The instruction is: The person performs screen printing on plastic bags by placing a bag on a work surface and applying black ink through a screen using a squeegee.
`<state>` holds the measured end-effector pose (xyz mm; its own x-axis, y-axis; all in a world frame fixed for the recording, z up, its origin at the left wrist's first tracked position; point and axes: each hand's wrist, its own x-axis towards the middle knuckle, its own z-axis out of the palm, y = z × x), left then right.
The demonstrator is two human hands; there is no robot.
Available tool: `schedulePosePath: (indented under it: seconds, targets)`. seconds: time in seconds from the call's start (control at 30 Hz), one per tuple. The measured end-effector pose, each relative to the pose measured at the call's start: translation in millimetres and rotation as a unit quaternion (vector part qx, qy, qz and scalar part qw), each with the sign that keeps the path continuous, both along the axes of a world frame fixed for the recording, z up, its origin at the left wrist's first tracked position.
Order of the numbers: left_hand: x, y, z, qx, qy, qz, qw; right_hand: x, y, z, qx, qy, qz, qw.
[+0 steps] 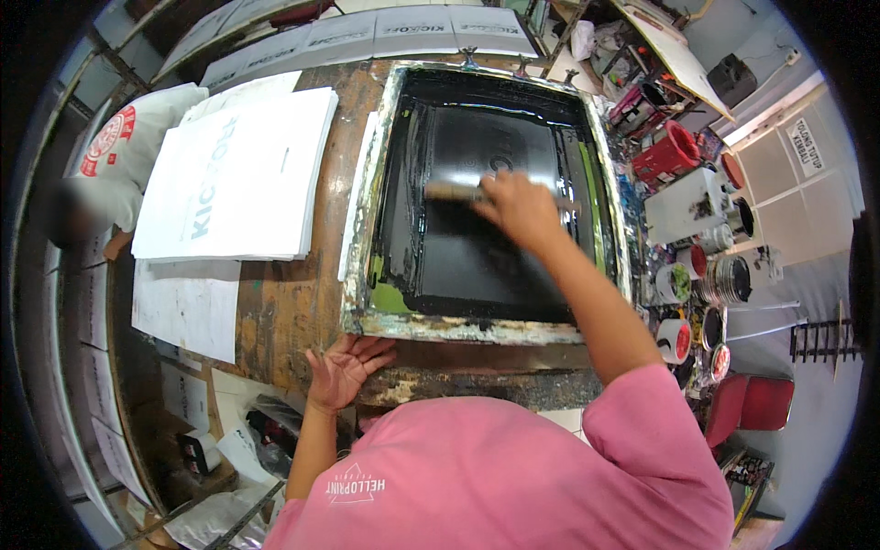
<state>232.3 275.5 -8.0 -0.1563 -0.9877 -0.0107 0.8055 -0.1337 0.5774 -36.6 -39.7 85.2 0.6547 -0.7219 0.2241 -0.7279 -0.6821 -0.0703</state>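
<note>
A screen-printing frame [477, 327] with a paint-crusted wooden rim lies on the worktable, its mesh [467, 266] coated with wet black ink. Across the middle of the mesh runs a squeegee [447, 191] with a wooden handle. My right hand [521, 209] is closed around that handle, and the forearm reaches in over the frame's right part. Below the frame's near left corner is my left hand [344, 374], palm up with fingers spread. Its fingertips are at the rim; whether they touch it I cannot tell. The squeegee's blade is hidden.
A stack of printed white sheets [238, 174] stands left of the frame on the stained wooden table [275, 312]. Another person [124, 147] is at the far left. Ink tubs and cans [674, 339] crowd the right side, near a red chair [752, 403]. More printed sheets [403, 35] lie behind.
</note>
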Motion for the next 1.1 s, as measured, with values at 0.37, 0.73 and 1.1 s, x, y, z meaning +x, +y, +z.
schedulePosePath:
  seconds: [0.37, 0.73, 1.1]
  targets:
    - [-5, -20, 60, -0.059, 0.073, -0.005, 0.996, -38, 168, 101, -0.035, -0.048, -0.003, 0.998]
    - [-39, -97, 79, -0.085, -0.831, 0.159, 0.527, -13, 98, 211, -0.355, -0.137, -0.011, 0.925]
    - [-77, -96, 40, -0.002, -0.952, 0.101, 0.291, 13, 107, 287, -0.159, -0.072, -0.146, 0.974]
